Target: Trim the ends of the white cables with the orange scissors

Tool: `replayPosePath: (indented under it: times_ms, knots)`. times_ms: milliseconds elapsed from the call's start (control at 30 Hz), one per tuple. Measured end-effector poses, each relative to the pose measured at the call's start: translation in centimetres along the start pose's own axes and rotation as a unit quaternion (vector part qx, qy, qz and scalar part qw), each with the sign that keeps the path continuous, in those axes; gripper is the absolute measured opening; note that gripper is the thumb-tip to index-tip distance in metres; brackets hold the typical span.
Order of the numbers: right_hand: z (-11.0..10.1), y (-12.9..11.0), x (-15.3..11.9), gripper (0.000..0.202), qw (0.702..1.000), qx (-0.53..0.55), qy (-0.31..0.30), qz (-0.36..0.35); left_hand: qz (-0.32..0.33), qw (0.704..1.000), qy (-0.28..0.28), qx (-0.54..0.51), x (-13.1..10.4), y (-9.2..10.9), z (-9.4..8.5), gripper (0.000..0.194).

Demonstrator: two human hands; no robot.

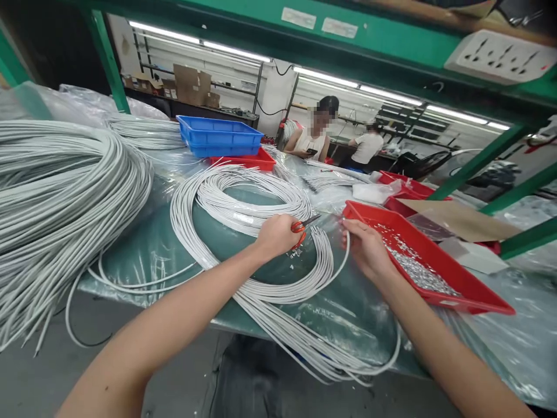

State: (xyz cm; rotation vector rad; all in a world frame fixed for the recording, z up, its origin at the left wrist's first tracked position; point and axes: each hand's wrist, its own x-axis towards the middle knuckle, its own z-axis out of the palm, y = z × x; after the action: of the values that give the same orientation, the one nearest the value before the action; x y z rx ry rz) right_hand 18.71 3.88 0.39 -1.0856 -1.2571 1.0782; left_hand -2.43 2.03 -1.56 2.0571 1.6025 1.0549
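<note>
My left hand (279, 235) is closed round the orange handles of a pair of scissors (300, 227), whose dark blades point right. In my right hand (364, 244) the end of a white cable (347, 253) is pinched between thumb and fingers, beside the rim of a red tray. That cable curves down to a coiled bundle of white cables (278, 292) on the table in front of me. Cut-looking cable ends of the bundle lie just below the scissor blades. Small shiny bits (297, 251) are on the table under my left hand.
A red tray (478, 307) of small metal pieces stands at the right. A large heap of cables (65, 191) fills the left. Behind are a blue bin (221, 139) and a green shelf frame (391, 49). Two people are farther back, one holding a phone.
</note>
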Motion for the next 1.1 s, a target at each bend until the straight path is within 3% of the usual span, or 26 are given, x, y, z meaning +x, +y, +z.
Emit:
replayPosePath:
  times_ms: [133,233,333,433,567,700,833,1100]
  knots:
    - [-3.9,-4.2,-4.7,0.023,0.997,-0.052,0.021,-0.048,0.009,1.000,0.001,-0.005,0.1,0.1,-0.4,0.018]
    - [-7.1,-5.0,-9.9,0.024,0.987,-0.129,0.082,-0.049,0.019,0.999,0.018,0.025,0.3,0.2,-0.6,0.016]
    - [-8.9,-2.5,-15.1,0.026,0.970,-0.210,0.119,0.010,0.028,0.999,0.020,0.033,0.3,0.3,-0.4,0.016]
    - [-9.5,1.2,-19.3,0.031,0.966,-0.194,0.158,0.064,0.029,0.999,0.012,0.038,0.2,0.3,-0.1,0.016]
    - [-9.8,3.6,-22.2,0.041,0.937,-0.320,0.126,0.057,0.029,0.998,-0.002,0.055,0.0,0.5,0.0,0.016]
    - [-9.7,3.1,-22.2,0.032,0.884,-0.458,0.097,-0.017,0.034,0.997,0.009,0.065,-0.1,0.8,-0.3,0.015]
    - [-8.4,1.7,-20.5,0.037,0.835,-0.538,-0.028,-0.112,0.031,0.997,0.018,0.068,0.1,0.8,-0.6,0.014]
    - [-4.5,0.3,-13.0,0.029,0.728,-0.580,-0.212,-0.300,0.035,0.996,-0.007,0.077,0.2,0.7,-0.6,0.017]
